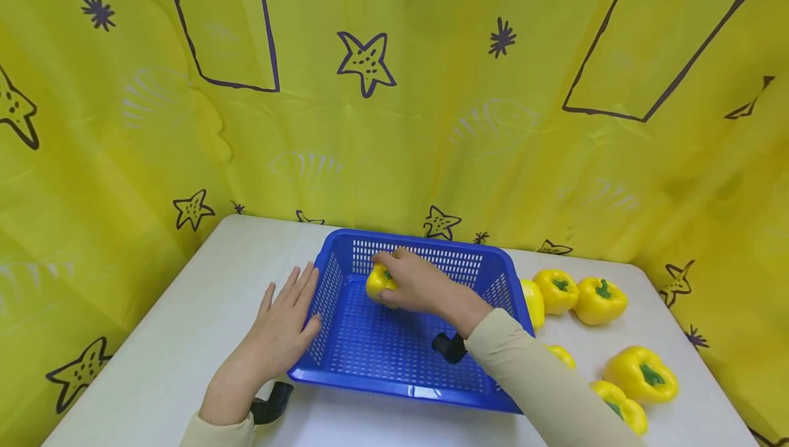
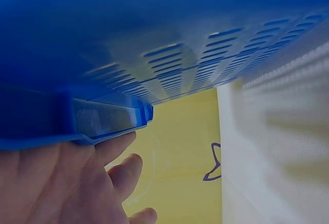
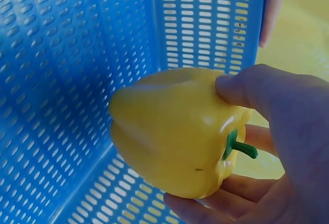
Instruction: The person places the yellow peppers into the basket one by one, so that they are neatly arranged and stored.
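A yellow bell pepper with a green stem is gripped by my right hand, thumb on one side and fingers on the other. Hand and pepper are inside the blue plastic basket, towards its back left; whether the pepper touches the basket floor I cannot tell. My left hand rests against the basket's left rim, its fingers straight and spread. In the left wrist view the fingers lie under the rim's edge, beside the slotted wall.
Several yellow peppers lie on the white table right of the basket, among them a back pepper and a front pepper. The right forearm partly covers some. A yellow patterned curtain hangs behind the table and along its sides.
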Motion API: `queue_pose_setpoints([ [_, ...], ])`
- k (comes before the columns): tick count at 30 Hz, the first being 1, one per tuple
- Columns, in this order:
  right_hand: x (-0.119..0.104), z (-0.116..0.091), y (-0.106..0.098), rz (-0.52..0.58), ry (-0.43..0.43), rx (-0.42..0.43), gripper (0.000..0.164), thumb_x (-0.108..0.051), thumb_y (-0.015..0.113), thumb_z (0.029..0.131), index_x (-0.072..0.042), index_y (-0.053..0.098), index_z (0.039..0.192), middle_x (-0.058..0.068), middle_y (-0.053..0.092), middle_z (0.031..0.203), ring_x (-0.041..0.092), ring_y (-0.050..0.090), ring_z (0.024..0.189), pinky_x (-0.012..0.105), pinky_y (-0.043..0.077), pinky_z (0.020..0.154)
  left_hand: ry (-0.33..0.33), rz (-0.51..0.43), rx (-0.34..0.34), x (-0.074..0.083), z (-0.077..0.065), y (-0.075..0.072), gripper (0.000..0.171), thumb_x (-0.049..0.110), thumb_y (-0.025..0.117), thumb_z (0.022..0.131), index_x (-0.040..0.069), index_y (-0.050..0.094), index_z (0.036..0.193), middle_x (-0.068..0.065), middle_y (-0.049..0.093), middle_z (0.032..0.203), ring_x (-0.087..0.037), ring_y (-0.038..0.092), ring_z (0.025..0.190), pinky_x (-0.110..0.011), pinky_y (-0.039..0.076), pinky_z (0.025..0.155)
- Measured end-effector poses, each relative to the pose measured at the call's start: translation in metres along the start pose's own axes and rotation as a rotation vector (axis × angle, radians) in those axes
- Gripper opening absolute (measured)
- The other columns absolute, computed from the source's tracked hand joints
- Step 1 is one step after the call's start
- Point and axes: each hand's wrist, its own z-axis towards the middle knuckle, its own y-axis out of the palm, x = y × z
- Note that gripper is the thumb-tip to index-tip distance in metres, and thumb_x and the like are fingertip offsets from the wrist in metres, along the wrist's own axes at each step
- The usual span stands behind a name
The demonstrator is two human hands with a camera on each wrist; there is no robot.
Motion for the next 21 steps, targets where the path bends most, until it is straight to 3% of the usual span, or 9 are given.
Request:
queue_pose_setpoints([
  [14, -0.019, 0.019, 0.016, 0.010, 0.021, -0.015, 0.068, -0.032, 0.074, 0.083, -0.010, 0.049, 0.141, 0.014, 0.063, 0.119, 0.019, 0.057, 0.092, 0.030, 0.051, 0.077, 0.011, -0.002, -0.007, -0.002, 0.000, 0.000, 0.072, 0.026, 0.052, 0.097, 0.004, 0.021, 0.158, -0.013, 0.018, 0.166, -0.039, 0.013, 0.154, -0.069, 0.004, 0.119],
  [21, -0.022, 0.027, 0.026, 0.066, 0.026, -0.026, 0.066, -0.033, 0.073, 0.086, -0.007, 0.047, 0.141, 0.010, 0.062, 0.122, 0.017, 0.058, 0.094, 0.028, 0.053, 0.083, 0.006, -0.005, -0.006, -0.001, 0.001, 0.000, 0.072, 0.026, 0.052, 0.097, 0.004, 0.021, 0.158, -0.013, 0.018, 0.166, -0.039, 0.013, 0.154, -0.070, 0.005, 0.118],
])
